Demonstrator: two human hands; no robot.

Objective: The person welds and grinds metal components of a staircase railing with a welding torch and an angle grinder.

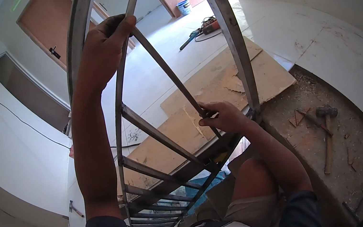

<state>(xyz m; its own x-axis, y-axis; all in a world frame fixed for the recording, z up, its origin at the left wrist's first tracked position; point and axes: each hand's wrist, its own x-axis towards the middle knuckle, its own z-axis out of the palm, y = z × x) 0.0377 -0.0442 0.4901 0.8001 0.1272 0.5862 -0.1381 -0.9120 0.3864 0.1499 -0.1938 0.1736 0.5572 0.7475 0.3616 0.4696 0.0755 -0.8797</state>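
Observation:
A metal frame with several crossbars stands before me. My left hand is raised at the upper left, its fingers closed round the place where a loose-looking metal bar meets a thin upright bar of the frame. Lower down and to the right, my right hand pinches the same slanting bar near its lower end. That end reaches down towards the frame's dark lower rail; whether it touches is unclear.
Brown board sheets lie behind the frame. A sledgehammer and metal scraps rest on rough floor at the right. Farther back are a power tool and a bucket. A small hammer lies at the left.

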